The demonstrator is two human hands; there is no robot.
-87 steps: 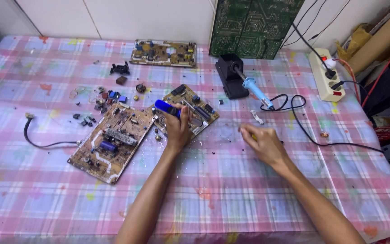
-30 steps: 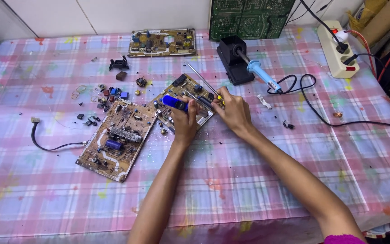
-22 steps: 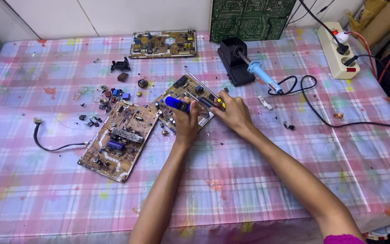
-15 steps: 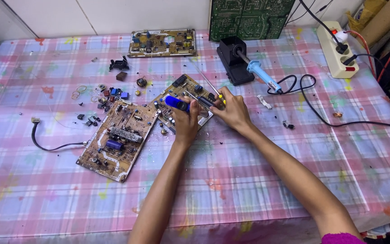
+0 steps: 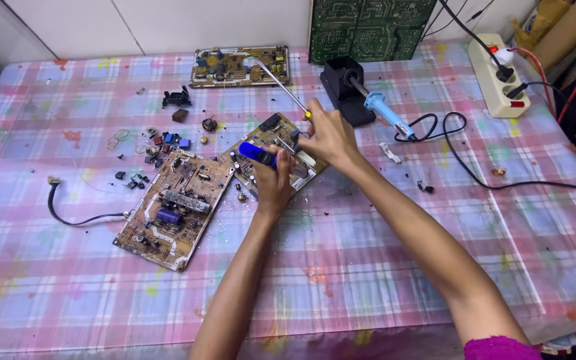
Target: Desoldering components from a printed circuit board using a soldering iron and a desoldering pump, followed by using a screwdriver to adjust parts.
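Observation:
A small circuit board [image 5: 276, 128] lies tilted at the middle of the table. My left hand [image 5: 273, 181] rests on it, fingers closed on a blue cylinder [image 5: 255, 153] at the board's near edge. My right hand [image 5: 325, 137] is just to the right, over the same board. It grips a screwdriver [image 5: 281, 87] by its yellow handle, with the thin metal shaft pointing up and to the left. The board's middle is hidden under both hands.
A larger brown circuit board [image 5: 175, 207] lies to the left, with loose components [image 5: 161, 141] and a short black wire [image 5: 78, 217] beyond it. At the back are another board [image 5: 238, 65], a green board [image 5: 368, 27], a blue soldering iron [image 5: 385, 115] in a black stand [image 5: 338, 80], a power strip [image 5: 498, 73] and a black cable [image 5: 481, 177].
My right hand came from the table's right side to the small board and now holds a screwdriver; its shaft has swung up toward the back left. My left hand stayed on the blue cylinder.

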